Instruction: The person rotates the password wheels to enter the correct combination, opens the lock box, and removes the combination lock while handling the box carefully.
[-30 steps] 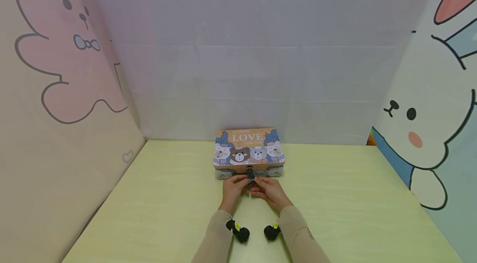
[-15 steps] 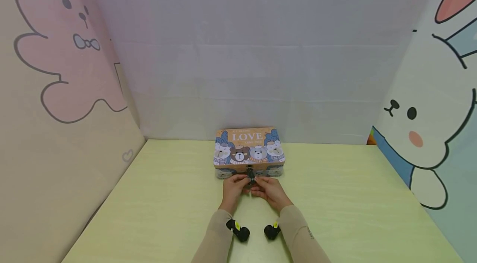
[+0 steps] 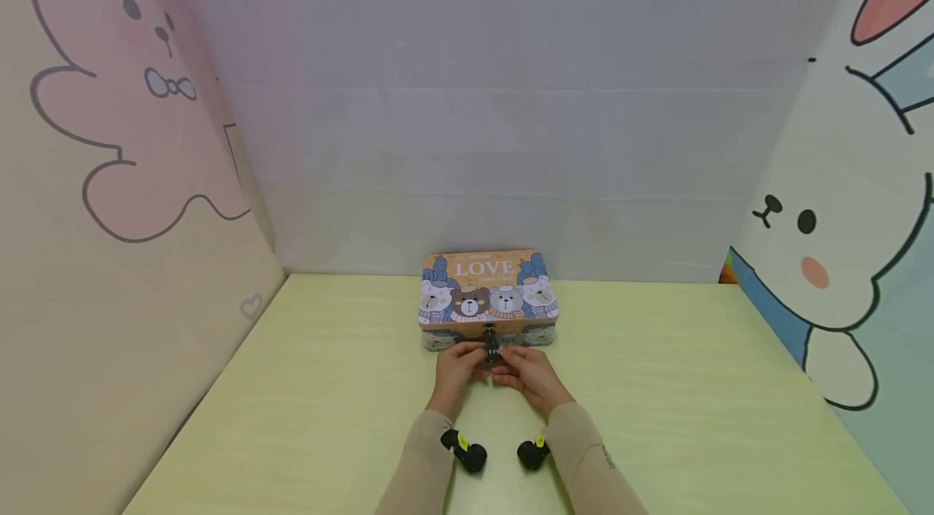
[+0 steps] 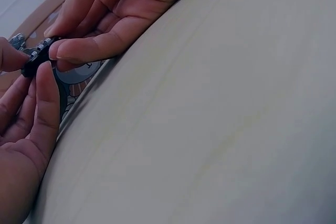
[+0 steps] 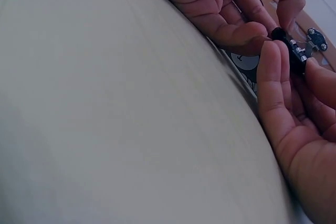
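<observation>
A tin box printed with bears and the word LOVE stands, lid down, at the back middle of the table. At its front hangs a small black combination padlock with silver dials, by the metal clasp. The left hand pinches the padlock from the left, and the right hand pinches it from the right. In the left wrist view, fingertips of both hands meet at the padlock. The right wrist view shows the dial row of the padlock between the thumbs; fingers partly cover its body.
The pale yellow-green table stretches to both sides of the box. Right behind the box rises a white backdrop. Printed panels with a pink bear and a white rabbit flank the table. Black wrist devices sit on both sleeves.
Both hands stay in place on the padlock, which has turned very slightly between the fingers. The box has not moved.
</observation>
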The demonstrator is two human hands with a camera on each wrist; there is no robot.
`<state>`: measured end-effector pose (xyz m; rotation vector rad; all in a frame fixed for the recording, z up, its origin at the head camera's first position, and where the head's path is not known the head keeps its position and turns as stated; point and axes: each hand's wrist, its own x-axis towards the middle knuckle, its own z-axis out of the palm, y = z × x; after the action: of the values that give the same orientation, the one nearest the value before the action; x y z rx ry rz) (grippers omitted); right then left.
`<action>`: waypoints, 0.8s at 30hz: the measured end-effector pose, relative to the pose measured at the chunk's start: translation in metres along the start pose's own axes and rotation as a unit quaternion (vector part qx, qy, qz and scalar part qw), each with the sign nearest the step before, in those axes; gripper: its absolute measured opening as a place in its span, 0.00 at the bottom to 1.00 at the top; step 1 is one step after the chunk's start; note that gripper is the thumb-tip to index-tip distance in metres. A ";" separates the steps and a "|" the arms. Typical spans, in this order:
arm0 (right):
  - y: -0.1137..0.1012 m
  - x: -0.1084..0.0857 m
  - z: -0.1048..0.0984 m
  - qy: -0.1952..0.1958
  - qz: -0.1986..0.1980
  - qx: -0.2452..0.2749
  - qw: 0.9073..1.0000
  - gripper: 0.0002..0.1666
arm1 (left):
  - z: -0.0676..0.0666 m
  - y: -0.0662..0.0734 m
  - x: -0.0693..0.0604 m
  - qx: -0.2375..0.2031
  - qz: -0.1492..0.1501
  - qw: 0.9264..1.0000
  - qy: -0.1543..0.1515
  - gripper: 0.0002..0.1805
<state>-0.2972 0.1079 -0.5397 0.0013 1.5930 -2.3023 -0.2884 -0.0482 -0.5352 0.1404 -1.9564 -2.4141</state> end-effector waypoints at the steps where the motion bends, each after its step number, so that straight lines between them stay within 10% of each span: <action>1: 0.000 0.000 0.000 0.000 0.001 0.000 1.000 0.21 | 0.000 0.004 -0.002 -0.002 0.000 1.000 -0.004 0.14; 14: 0.001 0.001 0.000 0.003 -0.001 -0.008 1.000 0.21 | 0.001 0.019 -0.013 -0.003 0.000 1.000 -0.016 0.17; 24: 0.002 0.003 0.000 0.007 -0.001 -0.011 1.000 0.22 | 0.000 -0.015 0.009 0.011 0.009 1.000 0.014 0.14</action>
<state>-0.2991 0.1061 -0.5419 0.0104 1.6269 -2.2910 -0.2969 -0.0460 -0.5503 0.1559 -1.9651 -2.3677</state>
